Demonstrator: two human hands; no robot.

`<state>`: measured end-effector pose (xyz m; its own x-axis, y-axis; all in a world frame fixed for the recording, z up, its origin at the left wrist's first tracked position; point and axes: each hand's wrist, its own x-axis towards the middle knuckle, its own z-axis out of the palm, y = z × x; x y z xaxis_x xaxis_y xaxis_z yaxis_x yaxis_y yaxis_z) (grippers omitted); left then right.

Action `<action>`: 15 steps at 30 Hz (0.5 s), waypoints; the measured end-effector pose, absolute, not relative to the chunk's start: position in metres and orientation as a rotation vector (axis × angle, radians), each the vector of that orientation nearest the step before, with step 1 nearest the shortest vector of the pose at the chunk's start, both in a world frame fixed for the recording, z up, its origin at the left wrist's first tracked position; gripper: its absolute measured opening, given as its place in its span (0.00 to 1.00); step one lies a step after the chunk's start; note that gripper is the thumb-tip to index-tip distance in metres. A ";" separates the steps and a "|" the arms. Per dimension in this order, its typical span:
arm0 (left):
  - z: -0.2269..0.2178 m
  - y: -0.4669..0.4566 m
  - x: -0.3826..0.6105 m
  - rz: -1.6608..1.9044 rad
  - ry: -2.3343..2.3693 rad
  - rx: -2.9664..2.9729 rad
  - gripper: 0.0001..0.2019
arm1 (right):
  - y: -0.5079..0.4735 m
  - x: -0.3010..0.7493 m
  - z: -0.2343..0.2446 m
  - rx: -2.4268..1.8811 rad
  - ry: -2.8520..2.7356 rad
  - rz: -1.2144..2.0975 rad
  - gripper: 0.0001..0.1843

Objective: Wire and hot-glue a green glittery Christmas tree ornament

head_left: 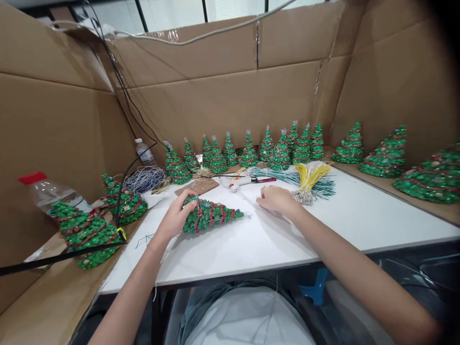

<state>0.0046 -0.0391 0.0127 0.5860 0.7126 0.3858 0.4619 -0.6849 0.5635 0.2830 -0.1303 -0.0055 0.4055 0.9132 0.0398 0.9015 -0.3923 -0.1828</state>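
Note:
A small green Christmas tree with red garland lies on its side, its clear tip pointing right. My left hand is closed around its base end. Just right of the tip, my right hand has its fingers curled together in a pinch; whatever they hold, if anything, is too small to make out. Beyond the hands lies what looks like a white glue gun. A red and black tool lies beside it. Close behind my right hand rests a bundle of yellow-ended wires with green strands.
Several more decorated trees stand along the back of the white table, with others at both sides. Cardboard walls surround it. A coil of dark wire, a large red-capped bottle and a black cable occupy the left.

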 end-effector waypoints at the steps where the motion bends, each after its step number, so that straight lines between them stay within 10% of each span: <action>1: 0.012 -0.040 0.004 0.859 0.937 2.415 0.14 | -0.130 0.283 -0.006 -2.480 -1.631 0.119 0.17; 15: 0.004 -0.039 -0.001 0.931 0.850 2.410 0.16 | -0.135 0.327 0.014 -2.542 -1.337 0.040 0.18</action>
<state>-0.0014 -0.0395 0.0041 0.5892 0.6694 0.4525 0.3893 -0.7259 0.5671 0.3273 -0.1347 0.0139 0.5743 0.8125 0.1001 0.8052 -0.5385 -0.2484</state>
